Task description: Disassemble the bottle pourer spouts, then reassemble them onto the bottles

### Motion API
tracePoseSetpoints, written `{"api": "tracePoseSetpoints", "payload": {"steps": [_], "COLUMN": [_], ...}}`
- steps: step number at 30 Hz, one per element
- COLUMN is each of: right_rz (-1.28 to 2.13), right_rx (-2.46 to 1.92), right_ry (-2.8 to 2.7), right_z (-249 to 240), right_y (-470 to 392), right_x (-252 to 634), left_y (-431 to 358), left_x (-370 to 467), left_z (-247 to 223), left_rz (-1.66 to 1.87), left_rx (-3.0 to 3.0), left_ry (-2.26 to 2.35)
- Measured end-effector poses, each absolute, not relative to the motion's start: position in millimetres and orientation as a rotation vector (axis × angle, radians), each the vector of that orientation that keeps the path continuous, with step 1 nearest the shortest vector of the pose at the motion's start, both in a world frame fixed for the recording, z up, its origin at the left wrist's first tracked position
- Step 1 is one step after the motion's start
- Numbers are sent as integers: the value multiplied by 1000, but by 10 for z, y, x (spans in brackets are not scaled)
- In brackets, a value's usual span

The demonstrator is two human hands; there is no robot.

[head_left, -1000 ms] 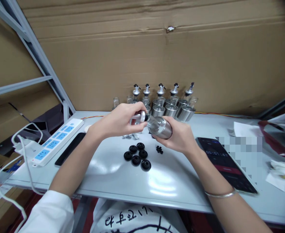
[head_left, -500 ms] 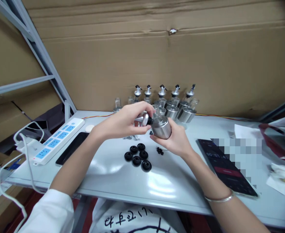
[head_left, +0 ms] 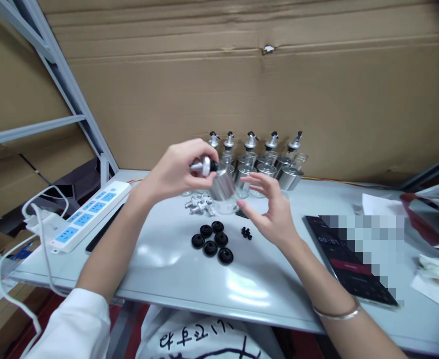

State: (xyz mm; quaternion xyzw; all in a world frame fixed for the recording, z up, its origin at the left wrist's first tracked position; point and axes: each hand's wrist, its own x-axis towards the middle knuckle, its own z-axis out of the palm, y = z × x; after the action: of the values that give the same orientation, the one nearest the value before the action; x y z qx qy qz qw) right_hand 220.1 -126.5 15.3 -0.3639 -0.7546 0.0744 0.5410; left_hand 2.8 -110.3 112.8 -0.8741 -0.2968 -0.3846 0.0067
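My left hand (head_left: 187, 167) is closed round a silver and black pour spout (head_left: 205, 167). The spout's black end meets the neck of a tilted oil bottle (head_left: 223, 187) with a metal band and clear glass base, somewhat blurred. Just right of this bottle, my right hand (head_left: 270, 214) is open, thumb and fingers apart, with nothing in it. Below lie several black round caps (head_left: 210, 248) and a small cluster of tiny black parts (head_left: 246, 233). Silver spout pieces (head_left: 200, 204) are heaped beside the bottle's base.
Behind my hands stand several similar bottles (head_left: 290, 177), some with spouts, against a cardboard wall (head_left: 242, 94). A power strip (head_left: 92, 215) and a dark phone (head_left: 105, 229) lie left. To the right are another phone (head_left: 350, 259) and crumpled white paper (head_left: 434, 274).
My right hand has let go of the bottle and opened. The bottle and my left hand have moved left, and the bottle now hangs below the spout. The silver pieces are more exposed.
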Motion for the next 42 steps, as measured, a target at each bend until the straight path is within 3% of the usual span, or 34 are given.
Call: {"api": "tracePoseSetpoints", "payload": {"steps": [8, 17, 33, 42], "right_rz": [34, -72, 75, 133], "right_rx": [-911, -921, -1004, -1040], "right_ry": [-1744, -1789, -2000, -2087], "right_z": [153, 121, 82, 62], "right_y": [-1199, -1178, -1184, -1170], "right_x": [2310, 2338, 2310, 2319], "left_y": [-1034, -701, -197, -199], "left_x": [-448, -545, -568, -439], "left_z": [1315, 1113, 660, 520], "left_rz": [-1327, -1058, -636, -588], "left_rx": [-2358, -2416, -2501, -2443], "left_ry": [-1272, -1599, -1473, -1450]}}
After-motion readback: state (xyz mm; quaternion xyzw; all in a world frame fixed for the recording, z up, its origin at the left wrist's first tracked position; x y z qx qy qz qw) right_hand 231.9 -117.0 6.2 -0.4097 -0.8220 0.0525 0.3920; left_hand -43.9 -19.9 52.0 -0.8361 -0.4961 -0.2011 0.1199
